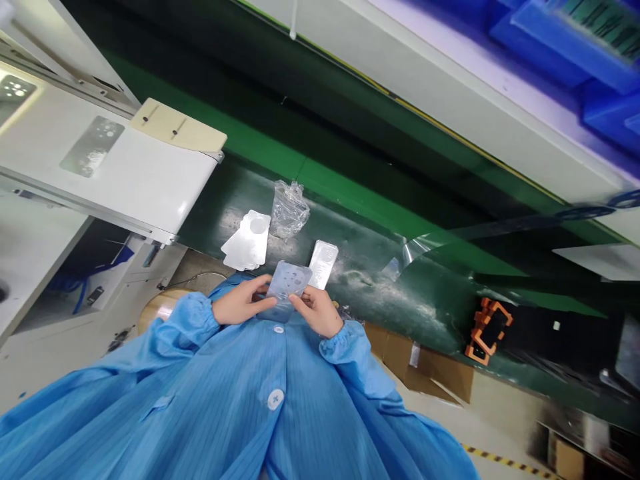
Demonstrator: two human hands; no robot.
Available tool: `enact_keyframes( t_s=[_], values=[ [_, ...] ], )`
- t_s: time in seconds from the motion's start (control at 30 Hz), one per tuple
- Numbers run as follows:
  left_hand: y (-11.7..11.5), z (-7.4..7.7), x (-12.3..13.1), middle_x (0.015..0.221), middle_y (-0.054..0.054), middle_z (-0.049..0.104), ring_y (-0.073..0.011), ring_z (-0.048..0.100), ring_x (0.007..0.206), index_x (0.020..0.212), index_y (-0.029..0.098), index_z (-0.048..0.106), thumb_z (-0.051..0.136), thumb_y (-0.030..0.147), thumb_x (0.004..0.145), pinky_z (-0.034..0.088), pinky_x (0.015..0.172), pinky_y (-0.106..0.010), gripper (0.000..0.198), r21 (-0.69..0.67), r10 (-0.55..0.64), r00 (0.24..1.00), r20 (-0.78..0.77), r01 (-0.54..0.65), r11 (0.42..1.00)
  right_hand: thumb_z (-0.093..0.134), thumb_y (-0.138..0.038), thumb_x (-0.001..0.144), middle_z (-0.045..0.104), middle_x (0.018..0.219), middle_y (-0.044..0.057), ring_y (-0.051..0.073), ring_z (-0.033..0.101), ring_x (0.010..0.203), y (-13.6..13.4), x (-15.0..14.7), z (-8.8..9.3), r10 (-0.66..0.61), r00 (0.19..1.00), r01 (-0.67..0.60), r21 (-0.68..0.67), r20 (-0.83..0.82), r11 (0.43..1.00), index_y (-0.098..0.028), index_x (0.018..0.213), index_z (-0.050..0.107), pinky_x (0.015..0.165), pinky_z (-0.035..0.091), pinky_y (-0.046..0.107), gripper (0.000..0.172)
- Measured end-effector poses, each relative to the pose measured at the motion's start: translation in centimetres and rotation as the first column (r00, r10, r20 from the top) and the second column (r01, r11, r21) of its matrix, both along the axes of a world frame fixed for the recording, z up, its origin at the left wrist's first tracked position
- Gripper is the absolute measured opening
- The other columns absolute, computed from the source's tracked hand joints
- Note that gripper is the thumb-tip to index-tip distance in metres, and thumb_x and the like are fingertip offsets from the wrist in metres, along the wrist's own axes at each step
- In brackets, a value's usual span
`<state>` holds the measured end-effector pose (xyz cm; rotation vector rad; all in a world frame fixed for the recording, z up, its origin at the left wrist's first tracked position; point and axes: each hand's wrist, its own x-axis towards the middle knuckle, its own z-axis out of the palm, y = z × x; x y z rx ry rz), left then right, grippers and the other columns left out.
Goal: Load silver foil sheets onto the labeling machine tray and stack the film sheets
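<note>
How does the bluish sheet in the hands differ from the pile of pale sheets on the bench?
The bluish sheet is held by the left hand and right hand, while the pale pile lies on the green bench. The bluish sheet shows several small marks; the pale pile's top shows one large round shape. The bluish sheet looks blue-grey, the pale pile silvery white. Both have rounded corners.

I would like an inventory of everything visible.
Workbench: one, green, centre
Perforated sheet: one, bluish, centre, held
Plate pile: one, silvery, bench left
Plastic bag: one, clear, beside plate pile
Wrapped stack: one, silvery, right of bag
Film strip: one, clear, bench
Frames: count unclear, orange, bench right
Carton: one, brown, below bench
Bins: several, blue, upper right
Cabinet: one, white, left
Stool: one, tan, lower left
Coat: one, blue, foreground
Left hand and right hand: two, bare, gripping sheet
</note>
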<state>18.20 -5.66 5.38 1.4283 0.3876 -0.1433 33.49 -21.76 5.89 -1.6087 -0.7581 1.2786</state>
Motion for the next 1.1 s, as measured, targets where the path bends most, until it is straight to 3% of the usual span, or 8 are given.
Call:
enact_keyframes(
  t_s=[0.13,0.27,0.53,0.7,0.8,0.9,1.0,1.1],
  values=[
    [0.0,-0.2,0.6,0.093,-0.006,0.071,-0.027,0.067,0.088,0.118,0.016,0.06,0.063,0.044,0.084,0.055,0.078,-0.035,0.044,-0.064,0.156,0.988,-0.008,-0.156,0.986,0.063,-0.044,0.087,0.071,0.083,0.004,0.02,0.067,0.075,2.4,2.2,2.0,0.112,0.96,-0.111,-0.016,0.255,0.994,-0.02,0.1,0.07,0.072,0.056,0.032,0.028],
    [0.8,-0.2,-0.3,0.094,-0.006,0.071,-0.0261,0.068,0.082,0.121,0.017,0.059,0.061,0.041,0.086,0.055,0.074,-0.033,0.042,-0.037,0.143,0.989,0.039,-0.142,0.989,0.07,-0.041,0.082,0.067,0.092,0.005,0.017,0.064,0.079,6.1,4.5,5.1,0.006,0.896,-0.063,0.114,0.444,0.991,-0.021,0.1,0.068,0.072,0.054,0.028,0.027],
    [3.4,-0.5,-3.1,0.099,-0.006,0.072,-0.0273,0.068,0.09,0.121,0.017,0.06,0.067,0.038,0.082,0.056,0.08,-0.034,0.045,0.019,0.253,0.965,0.065,-0.254,0.967,0.056,-0.035,0.091,0.065,0.072,0.001,0.015,0.058,0.064,14.3,3.6,8.6,0.425,0.635,-0.506,-0.069,0.645,0.86,-0.022,0.083,0.066,0.063,0.043,0.026,0.018],
    [6.1,-0.5,-5.4,0.097,-0.006,0.072,-0.0271,0.068,0.089,0.114,0.017,0.063,0.068,0.038,0.081,0.056,0.079,-0.034,0.039,0.038,0.389,0.916,0.101,-0.394,0.918,0.052,-0.033,0.093,0.065,0.073,0.0,0.016,0.06,0.067,19.6,2.5,9.7,0.328,0.589,-0.485,-0.001,0.739,0.874,-0.023,0.088,0.063,0.067,0.043,0.027,0.016],
    [7.8,-1.0,-8.2,0.1,-0.008,0.072,-0.0287,0.068,0.092,0.115,0.017,0.062,0.073,0.041,0.076,0.056,0.082,-0.038,0.047,-0.089,0.542,0.838,0.061,-0.536,0.839,0.052,-0.038,0.092,0.065,0.08,0.002,0.017,0.061,0.074,25.0,2.6,8.4,0.034,0.711,-0.284,0.242,0.702,0.928,-0.021,0.089,0.061,0.07,0.047,0.028,0.02],
    [8.4,-2.3,-12.0,0.105,-0.01,0.073,-0.0303,0.069,0.094,0.115,0.017,0.059,0.079,0.048,0.068,0.057,0.084,-0.042,0.06,-0.136,0.731,0.681,-0.048,-0.729,0.67,0.05,-0.041,0.089,0.063,0.079,0.003,0.017,0.06,0.069,32.2,2.2,4.8,-0.198,0.814,-0.01,0.354,0.546,0.935,-0.018,0.093,0.058,0.062,0.049,0.027,0.024],
    [7.8,-4.1,-15.6,0.1,-0.009,0.074,-0.0305,0.071,0.09,0.111,0.018,0.058,0.082,0.054,0.062,0.059,0.081,-0.044,0.065,-0.103,0.867,0.473,-0.158,-0.881,0.462,0.049,-0.034,0.087,0.065,0.082,0.004,0.018,0.061,0.07,38.9,0.6,0.6,-0.14,0.801,0.028,0.196,0.582,0.98,-0.017,0.091,0.059,0.063,0.049,0.028,0.02],
    [6.7,-5.3,-17.8,0.095,-0.008,0.075,-0.0297,0.072,0.086,0.108,0.02,0.058,0.083,0.054,0.06,0.061,0.076,-0.043,0.064,-0.105,0.91,0.352,-0.217,-0.936,0.336,0.051,-0.029,0.088,0.067,0.086,0.006,0.021,0.063,0.083,43.0,-1.6,-2.2,-0.013,0.676,-0.046,0.059,0.737,0.997,-0.018,0.088,0.063,0.078,0.048,0.031,0.016]
  ],
)
